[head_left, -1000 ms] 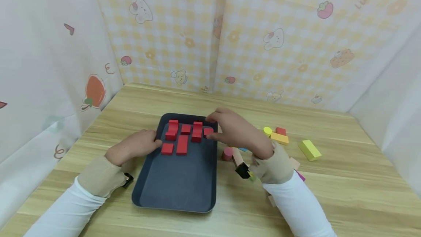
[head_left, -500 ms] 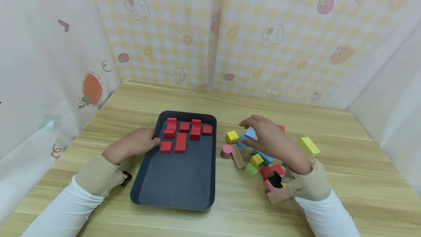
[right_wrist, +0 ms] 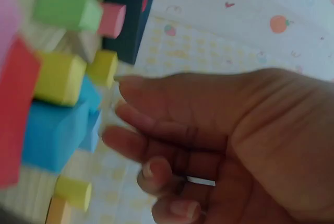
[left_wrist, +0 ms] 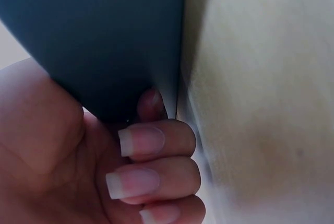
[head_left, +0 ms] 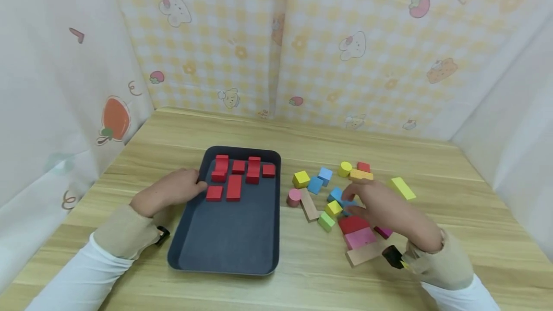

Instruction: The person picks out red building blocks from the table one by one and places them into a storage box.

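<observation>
My left hand [head_left: 169, 191] grips the left wall of a dark tray [head_left: 229, 239], its fingers curled against the outside in the left wrist view. Several red blocks sit in the far half of the tray, among them a flat oblong block [head_left: 234, 187] and a small square block [head_left: 269, 171]. Over the loose blocks to the right, my right hand [head_left: 386, 208] hovers with fingers loosely bent and nothing between them. Its fingertips are close to a blue block [right_wrist: 55, 135] and a yellow cube [head_left: 333, 209]. A red block [head_left: 353, 225] lies just below the hand, partly overlapped by it.
Around the right hand lie a pink block [head_left: 360, 238], a wooden plank [head_left: 309, 204], a green block [head_left: 326, 221], a pink cylinder [head_left: 294, 197], a yellow cylinder [head_left: 344, 169] and a yellow block [head_left: 402, 188]. Farther back is a small red block [head_left: 363, 166]. Patterned curtains [head_left: 319, 61] enclose the table.
My right hand has let go of the small square red block in the tray's far right corner and moved right and nearer, over the loose blocks. My left hand stays on the tray.
</observation>
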`<state>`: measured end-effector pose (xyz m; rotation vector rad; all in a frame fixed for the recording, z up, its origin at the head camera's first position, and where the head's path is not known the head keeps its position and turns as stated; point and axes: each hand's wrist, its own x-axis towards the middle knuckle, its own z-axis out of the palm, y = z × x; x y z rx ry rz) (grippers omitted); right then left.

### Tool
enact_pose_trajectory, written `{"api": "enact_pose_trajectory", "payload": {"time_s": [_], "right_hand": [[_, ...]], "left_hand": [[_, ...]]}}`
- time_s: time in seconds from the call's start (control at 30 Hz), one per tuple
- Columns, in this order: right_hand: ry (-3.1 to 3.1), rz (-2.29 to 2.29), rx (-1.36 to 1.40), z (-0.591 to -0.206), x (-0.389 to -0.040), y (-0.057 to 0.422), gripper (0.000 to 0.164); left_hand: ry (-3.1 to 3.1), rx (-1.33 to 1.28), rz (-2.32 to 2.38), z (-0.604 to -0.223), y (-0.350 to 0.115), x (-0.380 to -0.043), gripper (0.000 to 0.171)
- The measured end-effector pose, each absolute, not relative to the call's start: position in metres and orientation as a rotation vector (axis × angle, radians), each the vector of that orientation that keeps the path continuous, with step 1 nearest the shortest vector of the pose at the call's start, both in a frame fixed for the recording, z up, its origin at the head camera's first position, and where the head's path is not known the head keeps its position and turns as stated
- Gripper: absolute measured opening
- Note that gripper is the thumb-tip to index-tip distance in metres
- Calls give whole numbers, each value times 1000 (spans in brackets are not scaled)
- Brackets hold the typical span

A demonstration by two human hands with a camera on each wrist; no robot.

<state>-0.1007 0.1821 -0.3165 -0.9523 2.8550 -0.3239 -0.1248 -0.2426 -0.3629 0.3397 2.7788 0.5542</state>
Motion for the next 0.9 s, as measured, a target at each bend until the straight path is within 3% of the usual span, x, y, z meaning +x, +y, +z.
{"api": "enact_pose_trajectory", "payload": {"time_s": [0.17,0.9], "right_hand": [[2781,-340,-1030,-323,-98,199,13],[2832,-139,-1039,-339,-85,206,26]], "left_hand": [[2791,350,527,-362,-242,-125,27],[2794,341,520,-363,-243,-126,27]]}}
